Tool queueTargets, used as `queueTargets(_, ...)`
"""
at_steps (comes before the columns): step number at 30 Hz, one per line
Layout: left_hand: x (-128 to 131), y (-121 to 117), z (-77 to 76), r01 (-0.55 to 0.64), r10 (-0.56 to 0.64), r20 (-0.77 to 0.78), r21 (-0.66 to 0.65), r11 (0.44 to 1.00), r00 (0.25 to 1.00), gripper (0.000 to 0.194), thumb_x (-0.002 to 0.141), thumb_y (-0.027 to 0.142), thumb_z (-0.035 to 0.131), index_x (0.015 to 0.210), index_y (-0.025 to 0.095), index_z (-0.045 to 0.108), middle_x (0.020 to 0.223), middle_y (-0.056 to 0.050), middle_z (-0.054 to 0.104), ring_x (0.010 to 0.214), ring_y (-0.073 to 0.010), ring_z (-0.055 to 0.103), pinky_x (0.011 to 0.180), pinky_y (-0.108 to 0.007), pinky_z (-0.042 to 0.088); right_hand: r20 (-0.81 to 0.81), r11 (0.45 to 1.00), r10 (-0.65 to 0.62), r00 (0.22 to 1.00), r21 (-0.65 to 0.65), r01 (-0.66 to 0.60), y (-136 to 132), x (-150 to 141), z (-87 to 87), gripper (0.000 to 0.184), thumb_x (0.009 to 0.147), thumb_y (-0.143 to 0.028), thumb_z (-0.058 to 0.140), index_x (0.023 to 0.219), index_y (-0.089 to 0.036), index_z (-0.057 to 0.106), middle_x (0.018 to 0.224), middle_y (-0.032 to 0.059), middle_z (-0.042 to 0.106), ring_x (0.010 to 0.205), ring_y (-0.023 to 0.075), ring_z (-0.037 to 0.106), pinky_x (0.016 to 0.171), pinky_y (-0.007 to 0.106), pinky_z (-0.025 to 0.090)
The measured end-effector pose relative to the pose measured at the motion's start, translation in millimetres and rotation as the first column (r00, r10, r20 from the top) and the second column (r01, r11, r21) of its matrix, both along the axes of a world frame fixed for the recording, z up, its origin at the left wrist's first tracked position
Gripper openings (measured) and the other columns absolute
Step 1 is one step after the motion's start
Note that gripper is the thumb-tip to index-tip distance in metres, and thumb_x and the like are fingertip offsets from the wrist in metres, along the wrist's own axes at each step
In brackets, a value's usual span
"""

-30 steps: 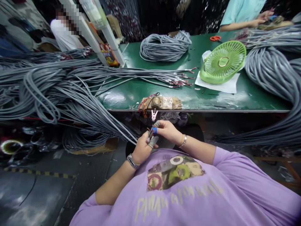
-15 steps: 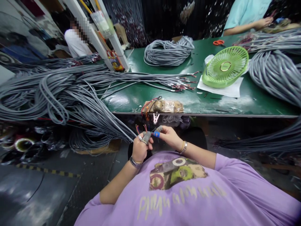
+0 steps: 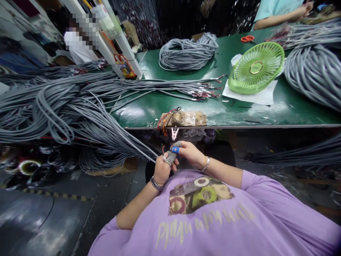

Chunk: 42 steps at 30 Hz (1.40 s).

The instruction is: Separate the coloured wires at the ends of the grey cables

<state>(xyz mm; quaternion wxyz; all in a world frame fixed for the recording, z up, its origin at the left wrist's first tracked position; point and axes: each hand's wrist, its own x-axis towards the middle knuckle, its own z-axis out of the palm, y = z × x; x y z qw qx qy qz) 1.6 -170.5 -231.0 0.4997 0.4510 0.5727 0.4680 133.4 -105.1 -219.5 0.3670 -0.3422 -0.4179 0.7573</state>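
So, centre frame: left hand (image 3: 163, 166) holds grey cable (image 3: 149, 153), long axis running toward upper left; right hand (image 3: 189, 153), just beside, pinches thin wires (image 3: 172, 145).

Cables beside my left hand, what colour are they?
Grey: the cables beside the left hand show best in the head view.

glossy green tabletop (image 3: 298, 110) | white posts (image 3: 125, 46) | grey floor (image 3: 66, 227) | yellow-black tape (image 3: 71, 196)
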Motion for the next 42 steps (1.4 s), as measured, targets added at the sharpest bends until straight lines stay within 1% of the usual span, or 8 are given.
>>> queueTargets(6, 1.5, 1.2, -1.1, -0.059, 0.059, 0.047, -0.006, 0.998, 0.997, 0.035, 0.085, 0.047, 0.057, 0.069, 0.016, 0.06, 0.05, 0.0, 0.06, 0.038, -0.0076, 0.049, 0.038, -0.019, 0.026, -0.002, 0.996, -0.077, 0.997, -0.042, 0.077, -1.0, -2.8, -4.8, 0.033, 0.058, -0.039, 0.081, 0.071, -0.015, 0.062, 0.064, -0.0022, 0.058, 0.055, 0.007, 0.046, 0.051, 0.02, 0.034)
queueTargets(13, 1.7, 2.0, 0.6, -0.077, 0.076, 0.021, 0.014, 0.997, 0.997, 0.037, 0.085, 0.048, 0.056, 0.067, 0.016, 0.061, 0.047, 0.001, 0.057, 0.039, -0.0083, 0.05, 0.04, -0.02, 0.033, 0.01, 0.994, -0.098, 0.995, -0.044, 0.098, 0.6, -4.6, -5.7, 0.039, 0.053, -0.042, 0.084, 0.068, -0.015, 0.06, 0.062, -0.0028, 0.056, 0.053, 0.0073, 0.045, 0.049, 0.021, 0.033)
queueTargets(17, 1.9, 2.6, -0.4, -0.104, 0.104, 0.042, 0.016, 0.994, 0.994, 0.036, 0.085, 0.047, 0.057, 0.067, 0.016, 0.06, 0.05, 0.001, 0.059, 0.038, -0.0069, 0.048, 0.038, -0.019, 0.029, -0.008, 0.993, -0.1, 0.995, -0.057, 0.099, 0.5, -5.7, -6.5, 0.037, 0.055, -0.041, 0.083, 0.067, -0.015, 0.059, 0.06, -0.0032, 0.055, 0.052, 0.0068, 0.044, 0.049, 0.021, 0.032)
queueTargets(24, 0.1, 1.6, 1.7, -0.153, 0.149, 0.078, 0.041, 0.987, 0.986, 0.034, 0.084, 0.043, 0.059, 0.062, 0.016, 0.056, 0.048, 0.003, 0.055, 0.034, -0.0047, 0.04, 0.037, -0.019, 0.027, -0.059, 0.994, 0.01, 0.998, -0.107, -0.016, 4.0, 1.1, -9.4, 0.034, 0.064, -0.042, 0.078, 0.076, -0.014, 0.062, 0.061, -0.0034, 0.056, 0.052, 0.0056, 0.045, 0.05, 0.018, 0.036)
queueTargets(28, -2.3, -0.8, 3.2, -0.096, 0.097, 0.043, -0.016, 0.995, 0.994, 0.035, 0.082, 0.044, 0.06, 0.061, 0.017, 0.056, 0.048, 0.004, 0.054, 0.034, -0.0048, 0.039, 0.035, -0.019, 0.024, -0.101, 0.984, 0.034, 0.994, -0.171, -0.051, 13.3, 11.6, -3.7, 0.034, 0.069, -0.042, 0.075, 0.087, -0.017, 0.062, 0.079, 0.0014, 0.066, 0.059, 0.0076, 0.055, 0.054, 0.019, 0.044)
queueTargets(30, -3.5, -2.2, 3.2, -0.048, 0.048, 0.01, -0.04, 0.998, 0.999, 0.037, 0.082, 0.045, 0.06, 0.059, 0.017, 0.055, 0.047, 0.003, 0.053, 0.034, -0.005, 0.039, 0.035, -0.019, 0.024, -0.087, 0.984, 0.089, 0.992, -0.146, -0.102, 18.4, 15.3, 0.8, 0.033, 0.068, -0.036, 0.077, 0.09, -0.017, 0.062, 0.086, 0.0039, 0.069, 0.066, 0.0092, 0.059, 0.056, 0.02, 0.047)
queueTargets(34, -5.7, -4.6, 2.8, 0.022, -0.024, -0.037, -0.057, 0.998, 0.999, 0.04, 0.081, 0.047, 0.061, 0.056, 0.017, 0.055, 0.045, 0.003, 0.05, 0.034, -0.0055, 0.038, 0.036, -0.019, 0.024, -0.035, 0.981, 0.188, 0.982, -0.039, -0.189, 25.0, 15.0, 6.4, 0.031, 0.063, -0.022, 0.077, 0.091, -0.016, 0.065, 0.083, 0.0027, 0.068, 0.07, 0.0101, 0.06, 0.053, 0.016, 0.043)
queueTargets(42, -8.9, -5.4, 3.1, 0.089, -0.093, -0.036, -0.106, 0.99, 0.995, 0.039, 0.078, 0.046, 0.063, 0.054, 0.016, 0.054, 0.044, 0.002, 0.051, 0.033, -0.0054, 0.038, 0.035, -0.019, 0.024, -0.064, 0.992, 0.111, 0.992, -0.046, -0.114, 22.0, 1.8, 3.6, 0.027, 0.057, -0.009, 0.071, 0.083, -0.014, 0.066, 0.067, -0.003, 0.062, 0.058, 0.0062, 0.052, 0.049, 0.015, 0.037)
